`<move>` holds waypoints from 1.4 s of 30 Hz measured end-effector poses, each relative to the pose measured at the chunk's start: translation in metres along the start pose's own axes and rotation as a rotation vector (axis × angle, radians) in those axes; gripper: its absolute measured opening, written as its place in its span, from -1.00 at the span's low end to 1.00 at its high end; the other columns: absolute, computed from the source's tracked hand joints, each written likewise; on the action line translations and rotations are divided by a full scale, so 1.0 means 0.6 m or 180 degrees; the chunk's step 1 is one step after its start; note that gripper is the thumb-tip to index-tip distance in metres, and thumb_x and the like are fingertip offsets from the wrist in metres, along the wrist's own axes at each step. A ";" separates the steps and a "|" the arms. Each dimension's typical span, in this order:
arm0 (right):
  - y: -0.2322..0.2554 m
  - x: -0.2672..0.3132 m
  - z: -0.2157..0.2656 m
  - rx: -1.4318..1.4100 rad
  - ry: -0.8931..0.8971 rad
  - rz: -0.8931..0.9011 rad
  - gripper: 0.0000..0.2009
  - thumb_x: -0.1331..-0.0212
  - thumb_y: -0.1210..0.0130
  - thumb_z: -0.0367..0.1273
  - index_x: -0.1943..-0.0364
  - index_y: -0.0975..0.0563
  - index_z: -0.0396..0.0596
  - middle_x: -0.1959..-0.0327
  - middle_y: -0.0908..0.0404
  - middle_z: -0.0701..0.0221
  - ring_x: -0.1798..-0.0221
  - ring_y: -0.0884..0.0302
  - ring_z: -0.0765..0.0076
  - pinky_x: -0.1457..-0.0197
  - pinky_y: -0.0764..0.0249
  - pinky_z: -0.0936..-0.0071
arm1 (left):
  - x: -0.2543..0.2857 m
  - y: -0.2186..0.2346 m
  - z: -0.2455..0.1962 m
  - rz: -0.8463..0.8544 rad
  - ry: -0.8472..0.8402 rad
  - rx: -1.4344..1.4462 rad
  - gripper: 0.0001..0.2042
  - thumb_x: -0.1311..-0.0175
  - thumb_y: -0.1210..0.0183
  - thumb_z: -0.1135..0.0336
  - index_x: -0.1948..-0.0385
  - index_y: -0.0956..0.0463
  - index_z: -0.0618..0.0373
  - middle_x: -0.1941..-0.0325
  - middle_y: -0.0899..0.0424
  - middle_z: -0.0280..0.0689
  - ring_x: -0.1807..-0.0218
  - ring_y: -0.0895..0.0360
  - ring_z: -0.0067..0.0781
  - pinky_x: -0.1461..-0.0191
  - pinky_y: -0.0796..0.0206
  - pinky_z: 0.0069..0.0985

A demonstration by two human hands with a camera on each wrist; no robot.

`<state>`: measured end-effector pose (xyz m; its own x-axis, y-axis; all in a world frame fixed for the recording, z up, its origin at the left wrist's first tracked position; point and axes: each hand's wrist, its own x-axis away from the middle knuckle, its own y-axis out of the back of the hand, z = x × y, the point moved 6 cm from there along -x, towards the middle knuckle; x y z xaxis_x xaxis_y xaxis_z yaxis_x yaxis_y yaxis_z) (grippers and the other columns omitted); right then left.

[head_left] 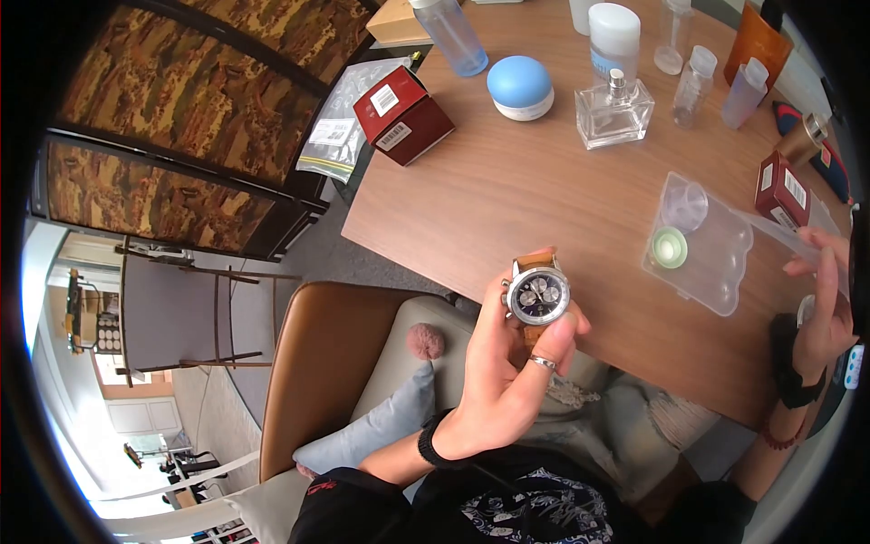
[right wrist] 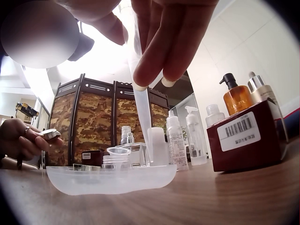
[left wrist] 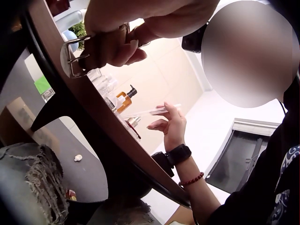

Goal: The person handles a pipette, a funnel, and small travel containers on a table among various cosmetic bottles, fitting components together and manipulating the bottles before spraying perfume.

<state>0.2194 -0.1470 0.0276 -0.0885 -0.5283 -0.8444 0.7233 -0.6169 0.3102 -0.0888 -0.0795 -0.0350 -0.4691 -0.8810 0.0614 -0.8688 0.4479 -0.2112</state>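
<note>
A silver chronograph watch with a tan strap is gripped by my left hand, its dial facing up, above the table's near edge. In the left wrist view the strap's metal buckle hangs below the fingers. My right hand pinches the raised translucent lid of a clear plastic case between thumb and fingers. The case's base lies flat on the table, holding a small green-rimmed jar and a clear round piece.
Beyond the case stand a glass perfume bottle, a blue-lidded jar and several bottles. One dark red box sits at the table's left edge, another beside the lid. A brown chair is at the left.
</note>
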 end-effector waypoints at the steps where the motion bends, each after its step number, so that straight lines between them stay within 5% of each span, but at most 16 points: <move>1: -0.012 -0.007 0.021 0.0002 -0.0004 -0.0002 -0.84 -0.38 -0.06 -0.56 0.16 -0.50 -0.52 0.35 -0.69 -0.06 0.59 -0.63 0.29 0.51 -0.57 0.51 | 0.001 -0.001 0.000 -0.0006 0.0029 0.0048 -0.47 -0.50 0.01 0.54 -0.45 -0.03 0.24 0.17 -0.55 -0.21 0.39 -0.38 -0.64 0.29 -0.29 -0.64; 3: -0.015 -0.008 0.030 0.1025 -0.1727 -0.0577 -0.85 -0.38 -0.07 -0.56 0.18 -0.51 -0.51 0.36 -0.69 -0.04 0.59 -0.63 0.28 0.51 -0.56 0.51 | 0.003 -0.001 0.001 -0.0009 0.0065 0.0092 -0.46 -0.50 0.00 0.54 -0.45 -0.03 0.24 0.17 -0.55 -0.21 0.40 -0.37 -0.64 0.29 -0.28 -0.64; 4: -0.004 -0.001 0.012 0.1026 -0.1733 -0.0580 -0.85 -0.38 -0.07 -0.56 0.18 -0.51 -0.51 0.36 -0.69 -0.04 0.59 -0.63 0.28 0.51 -0.56 0.51 | 0.003 -0.002 0.000 0.0004 0.0051 0.0103 -0.45 -0.50 0.00 0.54 -0.46 -0.02 0.25 0.17 -0.54 -0.22 0.39 -0.37 -0.65 0.28 -0.28 -0.64; 6: -0.005 -0.007 0.009 0.0135 -0.0051 0.0038 -0.86 -0.37 -0.07 -0.57 0.19 -0.51 -0.50 0.37 -0.70 -0.02 0.59 -0.63 0.28 0.52 -0.55 0.52 | 0.003 -0.004 -0.003 0.0021 0.0038 0.0110 -0.45 -0.50 -0.01 0.53 -0.46 -0.01 0.25 0.18 -0.54 -0.22 0.38 -0.37 -0.66 0.28 -0.28 -0.64; 10: 0.006 0.006 0.011 0.0045 0.0022 0.0075 -0.86 -0.38 -0.08 -0.55 0.20 -0.51 -0.49 0.39 -0.69 -0.02 0.59 -0.62 0.29 0.52 -0.55 0.53 | 0.002 0.005 -0.005 0.0133 0.0405 0.0093 -0.44 -0.41 -0.03 0.52 -0.42 -0.07 0.24 0.15 -0.54 -0.24 0.32 -0.40 -0.62 0.26 -0.28 -0.62; 11: 0.020 0.027 0.008 0.0276 -0.0541 0.0078 -0.81 -0.43 0.01 -0.51 0.11 -0.54 -0.44 0.21 -0.69 0.07 0.47 -0.63 0.33 0.31 -0.55 0.49 | 0.001 0.010 -0.005 0.0306 0.0609 0.0099 -0.45 -0.38 -0.03 0.48 -0.40 -0.09 0.22 0.12 -0.55 -0.23 0.29 -0.42 -0.60 0.25 -0.29 -0.61; 13: 0.031 0.045 0.001 0.0518 -0.1127 0.0092 -0.74 -0.48 0.10 -0.46 0.03 -0.57 -0.39 0.03 -0.68 0.15 0.35 -0.64 0.38 0.10 -0.55 0.46 | -0.015 0.021 -0.023 0.1090 0.0857 -0.0699 -0.66 -0.45 0.06 0.23 -0.07 -0.47 0.28 0.30 -0.67 -0.20 0.42 -0.54 -0.53 0.30 -0.34 -0.50; 16: 0.020 0.030 -0.012 0.0610 -0.1098 0.0151 -0.75 -0.48 0.10 -0.47 0.03 -0.57 -0.40 0.03 -0.68 0.13 0.35 -0.63 0.38 0.15 -0.56 0.49 | -0.039 0.023 -0.032 0.1189 0.0818 -0.2438 -0.53 -0.54 0.05 0.14 0.55 -0.59 0.27 0.70 -0.60 -0.17 0.63 -0.61 -0.25 0.39 -0.38 -0.32; 17: 0.005 0.006 -0.014 0.0252 -0.0387 0.0090 -0.80 -0.43 0.01 -0.49 0.11 -0.54 -0.45 0.21 -0.68 0.04 0.48 -0.62 0.34 0.35 -0.56 0.51 | -0.049 0.021 -0.038 0.1404 0.1323 -0.2551 -0.58 -0.48 -0.13 0.17 0.53 -0.63 0.37 0.69 -0.60 -0.23 0.58 -0.57 -0.51 0.42 -0.39 -0.49; 18: -0.003 -0.003 -0.002 -0.0126 0.0317 0.0026 -0.83 -0.38 -0.08 -0.52 0.19 -0.51 -0.50 0.40 -0.68 -0.04 0.61 -0.60 0.29 0.55 -0.55 0.53 | -0.062 0.015 -0.043 0.1840 0.1275 -0.2918 -0.57 -0.48 -0.12 0.18 0.56 -0.63 0.36 0.71 -0.57 -0.19 0.60 -0.56 -0.49 0.43 -0.38 -0.46; 20: -0.009 -0.003 0.006 -0.0061 0.0111 -0.0030 -0.81 -0.38 -0.09 -0.51 0.19 -0.50 -0.51 0.40 -0.67 -0.05 0.63 -0.59 0.29 0.57 -0.55 0.53 | -0.077 0.024 -0.019 0.2386 0.0892 -0.3302 -0.54 -0.47 -0.14 0.16 0.64 -0.63 0.30 0.77 -0.42 -0.11 0.70 -0.37 -0.40 0.51 -0.24 -0.37; 21: -0.008 -0.003 0.005 0.0042 -0.0053 -0.0137 -0.79 -0.38 -0.09 -0.49 0.19 -0.49 -0.52 0.40 -0.66 -0.06 0.64 -0.58 0.28 0.59 -0.55 0.53 | -0.086 0.005 -0.028 0.2449 0.1189 -0.3238 -0.51 -0.43 -0.16 0.16 0.74 -0.54 0.30 0.80 -0.31 -0.08 0.73 -0.23 -0.27 0.53 -0.13 -0.28; 23: -0.009 -0.002 0.004 -0.0057 0.0054 -0.0114 -0.77 -0.37 -0.11 -0.48 0.20 -0.49 -0.53 0.41 -0.65 -0.07 0.65 -0.57 0.26 0.63 -0.55 0.55 | -0.091 -0.001 -0.014 0.2874 0.1037 -0.3572 -0.47 -0.41 -0.14 0.19 0.81 -0.43 0.32 0.83 -0.26 -0.06 0.72 -0.19 -0.15 0.53 -0.11 -0.25; 27: -0.014 -0.005 0.015 0.0190 -0.0105 -0.0040 -0.76 -0.38 -0.11 -0.46 0.21 -0.50 -0.52 0.41 -0.65 -0.06 0.65 -0.57 0.27 0.62 -0.54 0.54 | -0.085 -0.007 -0.002 0.3102 0.1458 -0.3775 -0.45 -0.41 -0.10 0.16 0.84 -0.37 0.32 0.83 -0.26 -0.06 0.71 -0.22 -0.04 0.51 -0.12 -0.18; 31: -0.009 -0.003 0.007 0.0059 0.0058 0.0009 -0.77 -0.39 -0.11 -0.47 0.22 -0.49 -0.53 0.41 -0.66 -0.05 0.66 -0.57 0.27 0.62 -0.53 0.53 | -0.077 -0.013 0.012 0.3378 0.1947 -0.3826 -0.43 -0.43 -0.06 0.12 0.84 -0.44 0.27 0.79 -0.50 -0.15 0.66 -0.48 -0.13 0.47 -0.30 -0.24; 42: -0.015 -0.006 0.005 -0.0228 0.0393 -0.0016 -0.82 -0.36 -0.11 -0.55 0.22 -0.48 -0.54 0.37 -0.65 -0.07 0.61 -0.61 0.28 0.64 -0.63 0.59 | -0.064 -0.014 0.018 0.3717 0.2058 -0.3979 -0.44 -0.46 -0.04 0.10 0.78 -0.54 0.28 0.74 -0.59 -0.17 0.61 -0.55 -0.16 0.43 -0.35 -0.26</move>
<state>0.2111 -0.1413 0.0291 -0.0106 -0.4469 -0.8945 0.7704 -0.5739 0.2776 -0.0620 -0.0511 -0.0460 -0.5693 -0.0156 0.8219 0.4574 0.8247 0.3325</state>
